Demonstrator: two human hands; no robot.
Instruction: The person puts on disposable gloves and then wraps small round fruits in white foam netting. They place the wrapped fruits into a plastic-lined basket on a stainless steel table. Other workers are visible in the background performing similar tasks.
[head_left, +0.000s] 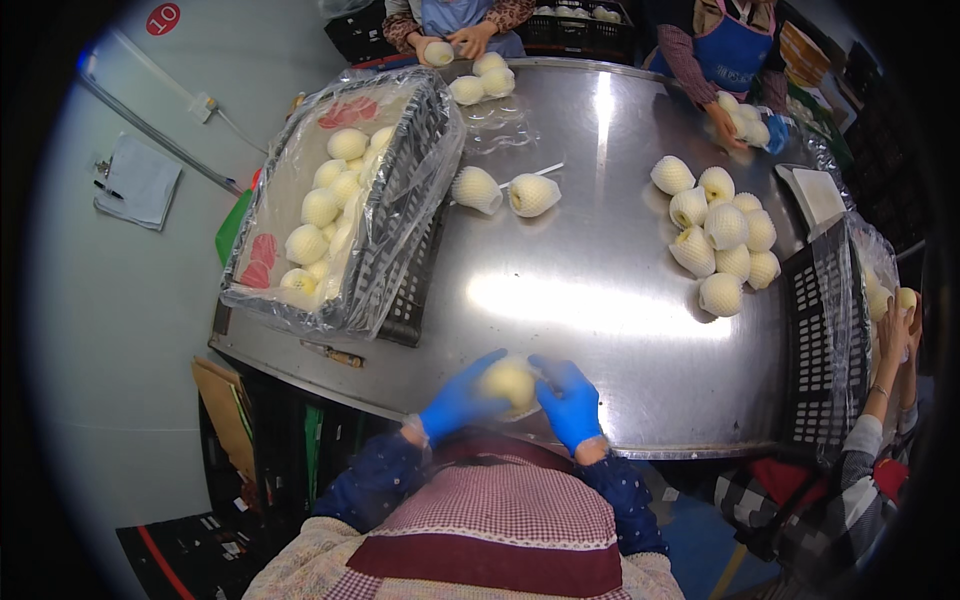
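Low in the middle of the view, my blue-gloved left hand (466, 399) holds a pale yellow round fruit (508, 384) against its palm and fingers. The fruit is blurred, and part of its left side is behind the glove. My right hand (568, 401), also blue-gloved, has its thumb and fingertips curved at the fruit's right edge; blur hides whether it grips. Both hands are above the near edge of a steel table (525, 247). Farther up the table lie two fruits in white foam nets, a left one (477, 190) and a right one (534, 195).
A plastic-lined black crate (405, 247) of netted fruit stands left, with a wooden-handled tool (345, 358) near it. Netted fruits (726, 226) are heaped right, beside another black crate (814, 352). Co-workers' hands (474, 39) handle fruit across the table; another person's hands (896, 330) are right.
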